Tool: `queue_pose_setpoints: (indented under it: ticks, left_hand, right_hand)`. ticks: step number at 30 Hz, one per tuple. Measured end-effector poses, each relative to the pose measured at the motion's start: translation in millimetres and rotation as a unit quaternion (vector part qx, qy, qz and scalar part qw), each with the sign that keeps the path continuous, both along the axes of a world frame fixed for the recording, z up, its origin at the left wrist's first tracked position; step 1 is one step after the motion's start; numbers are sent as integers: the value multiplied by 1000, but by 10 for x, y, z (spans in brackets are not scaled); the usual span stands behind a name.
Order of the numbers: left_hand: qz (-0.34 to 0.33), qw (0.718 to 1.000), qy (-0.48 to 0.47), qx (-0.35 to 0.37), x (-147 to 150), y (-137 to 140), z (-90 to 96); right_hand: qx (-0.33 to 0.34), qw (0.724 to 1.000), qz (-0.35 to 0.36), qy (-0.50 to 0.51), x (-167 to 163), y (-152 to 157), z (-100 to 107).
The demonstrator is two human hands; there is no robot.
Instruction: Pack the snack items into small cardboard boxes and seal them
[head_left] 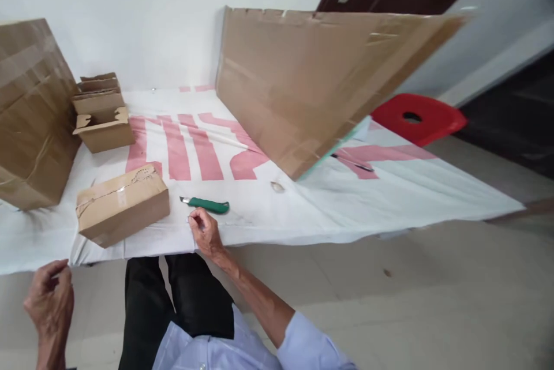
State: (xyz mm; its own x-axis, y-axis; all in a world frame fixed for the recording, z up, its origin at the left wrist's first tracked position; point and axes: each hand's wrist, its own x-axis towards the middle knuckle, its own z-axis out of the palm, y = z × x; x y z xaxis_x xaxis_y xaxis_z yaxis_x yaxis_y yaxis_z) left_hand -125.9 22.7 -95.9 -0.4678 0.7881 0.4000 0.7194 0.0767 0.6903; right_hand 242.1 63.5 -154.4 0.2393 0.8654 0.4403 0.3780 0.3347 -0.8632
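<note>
My left hand [51, 295] is closed in a pinch at the front edge of the white cloth [268, 217], which bunches into folds beside the fingertips. Over the table edge, my right hand [206, 233] has thumb and fingers pressed together; a tiny pale bit shows at the tips, too small to name. Just beyond it lies a green box cutter [210, 205], its blade out and pointing left. Between the hands sits a closed, taped cardboard box [125, 205], set at an angle near the front edge.
At left stands a big taped carton [32, 122], with a small open box [106, 130] beside it. A large cardboard box [311, 81] leans up at the back. A pen [363, 167] lies by its base. Behind the right side is a red stool [418, 119].
</note>
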Motion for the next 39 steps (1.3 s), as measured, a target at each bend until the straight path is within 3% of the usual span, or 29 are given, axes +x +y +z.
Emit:
queue_pose_setpoints:
  ticks: [2, 6, 10, 13, 17, 20, 22, 27, 31, 35, 39]
  left_hand:
    - [-27, 999, 13, 30, 311, -60, 14]
    - [-164, 981, 75, 71, 866, -35, 1]
    - [-238, 967, 74, 53, 1301, 92, 25]
    - [-288, 954, 75, 38, 1562, 224, 118]
    - [-342, 936, 81, 33, 1857, 377, 255]
    - [-367, 926, 81, 22, 2060, 427, 295]
    - [-381, 921, 79, 8, 2194, 436, 289]
    - [-411, 907, 87, -22, 2529, 485, 253]
    - [-437, 891, 121, -31, 2883, 579, 342]
    - [-485, 861, 145, -46, 3462, 747, 630]
    - [-508, 846, 149, -68, 4274, 1064, 1018]
  right_hand:
    - [5, 1000, -6, 3, -8, 31, 26]
    - [34, 999, -24, 11, 0, 0, 108]
    - [69, 995, -69, 11, 326, -102, 223]
    - [91, 982, -163, 17, 1022, -136, 317]
    - [106, 947, -300, 33, 2351, 12, 403]
    - [106, 936, -334, 38, 3146, 265, 385]
    - [102, 936, -335, 37, 3439, 439, 331]
    - [107, 932, -345, 29, 3623, 702, 142]
    - [111, 933, -342, 15, 3663, 760, 42]
    - [111, 938, -329, -1, 3697, 767, 11]
    - [114, 942, -316, -17, 3677, 740, 19]
